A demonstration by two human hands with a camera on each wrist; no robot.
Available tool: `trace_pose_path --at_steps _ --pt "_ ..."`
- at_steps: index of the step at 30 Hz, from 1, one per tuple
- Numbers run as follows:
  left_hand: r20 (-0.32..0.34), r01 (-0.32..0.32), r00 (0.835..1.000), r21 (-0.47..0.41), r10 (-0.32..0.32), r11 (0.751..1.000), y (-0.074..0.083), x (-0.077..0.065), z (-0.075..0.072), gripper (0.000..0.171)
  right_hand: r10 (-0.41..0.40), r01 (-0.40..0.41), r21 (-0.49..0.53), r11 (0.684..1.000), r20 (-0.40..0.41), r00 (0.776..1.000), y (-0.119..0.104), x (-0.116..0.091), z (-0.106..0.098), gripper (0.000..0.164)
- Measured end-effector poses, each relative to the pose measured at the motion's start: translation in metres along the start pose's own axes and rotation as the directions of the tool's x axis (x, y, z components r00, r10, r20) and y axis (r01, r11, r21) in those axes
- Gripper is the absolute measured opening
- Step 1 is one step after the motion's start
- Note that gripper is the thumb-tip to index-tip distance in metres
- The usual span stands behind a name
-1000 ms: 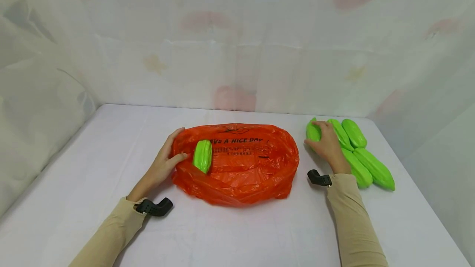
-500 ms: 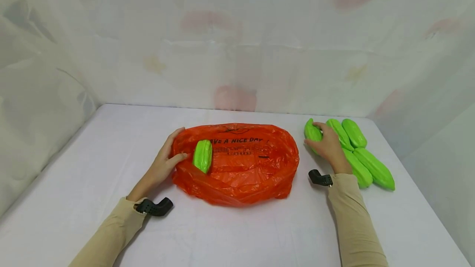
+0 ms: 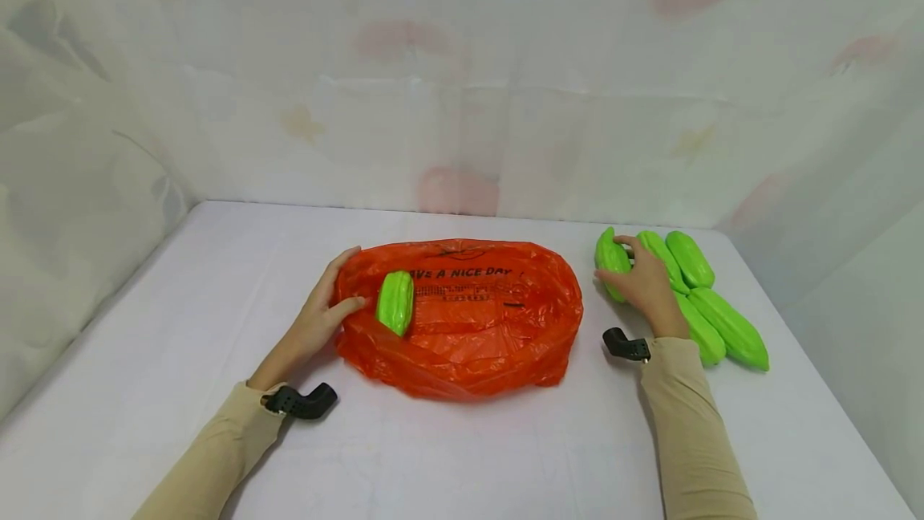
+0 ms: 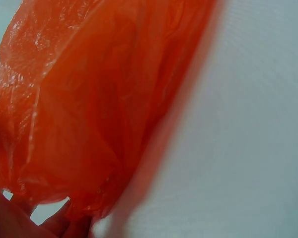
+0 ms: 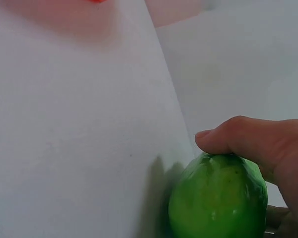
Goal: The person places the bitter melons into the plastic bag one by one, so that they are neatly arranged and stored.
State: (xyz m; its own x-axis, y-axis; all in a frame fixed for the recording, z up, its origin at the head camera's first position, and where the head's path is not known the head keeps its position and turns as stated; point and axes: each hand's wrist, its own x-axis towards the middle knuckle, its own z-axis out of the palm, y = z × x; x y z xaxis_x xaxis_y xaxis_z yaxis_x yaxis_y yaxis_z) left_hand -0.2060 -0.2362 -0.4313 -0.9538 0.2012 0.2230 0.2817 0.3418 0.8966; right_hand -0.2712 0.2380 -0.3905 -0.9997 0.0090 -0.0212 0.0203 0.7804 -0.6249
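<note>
A red plastic bag (image 3: pixel 462 355) lies with its mouth spread wide, lettering showing on its inner wall. My left hand (image 3: pixel 318 319) holds its left rim, the thumb over the edge and the other fingers on the outer side; the left wrist view has fingers (image 4: pixel 54 223) against the bag's film. Inside, near that thumb, rests a bright green, ridged bitter melon (image 3: pixel 395 303). Right of the bag, my right hand (image 3: pixel 647 283) grips another bitter melon (image 3: pixel 612 257) between thumb and fingers. The right wrist view shows the thumb (image 5: pixel 238 136) across the rounded melon, with its shadow beside it on the table.
Several more bitter melons (image 3: pixel 727 327) lie together just right of my right hand, partly hidden by it. All stand on a white-covered table (image 3: pixel 462 456). A pale patterned cloth (image 3: pixel 462 127) rises behind the table's back edge.
My right hand has shifted slightly right and toward me, and more of the melon in its grip shows. My left hand and the bag stay in place.
</note>
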Motion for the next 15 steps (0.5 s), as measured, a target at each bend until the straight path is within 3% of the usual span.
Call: trace_pose_path --at_steps 15 --pt "0.002 0.012 1.0 0.015 -0.013 1.0 0.001 0.0 0.0 0.07 -0.044 0.044 0.039 0.998 -0.017 0.999 -0.019 -0.005 -0.011 0.077"
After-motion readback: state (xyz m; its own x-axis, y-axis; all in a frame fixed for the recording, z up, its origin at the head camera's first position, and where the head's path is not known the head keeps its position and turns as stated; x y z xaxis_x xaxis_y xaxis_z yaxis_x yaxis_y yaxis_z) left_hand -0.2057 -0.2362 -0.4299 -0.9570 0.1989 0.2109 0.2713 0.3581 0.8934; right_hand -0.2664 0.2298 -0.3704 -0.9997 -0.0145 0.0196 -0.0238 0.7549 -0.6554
